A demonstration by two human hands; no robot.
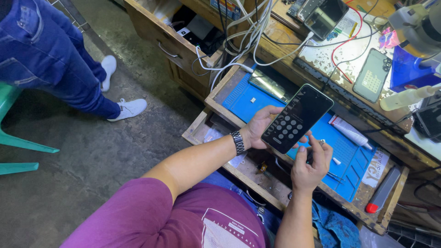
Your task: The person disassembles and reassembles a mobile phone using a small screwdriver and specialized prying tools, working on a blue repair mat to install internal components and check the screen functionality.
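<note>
Our left hand (258, 125) grips black glass-fronted smartphone (297, 118) over blue silicone mat (349, 160); our right hand (310, 163) pinches small thin metal tool (321, 142) at phone's lower edge.

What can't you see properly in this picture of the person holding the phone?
Head view only:
- The small thing pinched in the right hand: too small to tell.
- The blue mat: its middle is hidden behind the phone and the left hand.
- The seated person's legs: the top edge cuts off everything above them.
- The open upper drawer: its contents are dark and tangled under white cables.
</note>
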